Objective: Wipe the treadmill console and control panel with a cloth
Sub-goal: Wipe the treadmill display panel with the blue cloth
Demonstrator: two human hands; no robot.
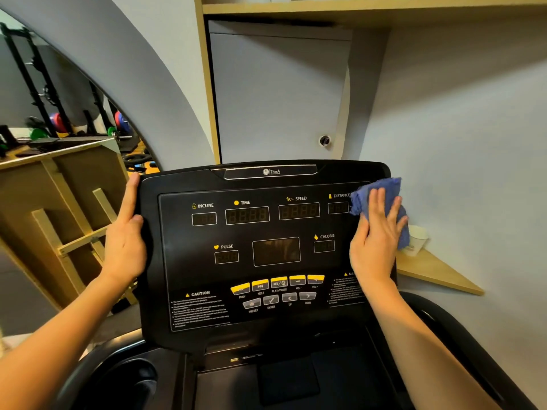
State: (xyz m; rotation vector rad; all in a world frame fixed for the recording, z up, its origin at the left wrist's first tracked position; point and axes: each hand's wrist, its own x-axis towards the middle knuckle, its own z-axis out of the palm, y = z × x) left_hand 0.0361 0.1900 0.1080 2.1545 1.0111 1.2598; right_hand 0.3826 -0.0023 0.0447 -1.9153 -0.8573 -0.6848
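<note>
Console (pixel 266 250): right hand (pixel 376 241) presses blue cloth (pixel 381 196) flat-fingered at right edge; left hand (pixel 125 241) grips left edge. Advise overlapping strokes, light over buttons (pixel 278 287).

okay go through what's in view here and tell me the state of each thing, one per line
Treadmill console: upright, all displays dark.
Blue cloth: bunched, pressed against the console's right edge.
Right hand: flat on the cloth, fingers straight.
Left hand: holds the console's left edge.
Cabinet door: closed.
Paper cup: upright on the wooden shelf.
</note>
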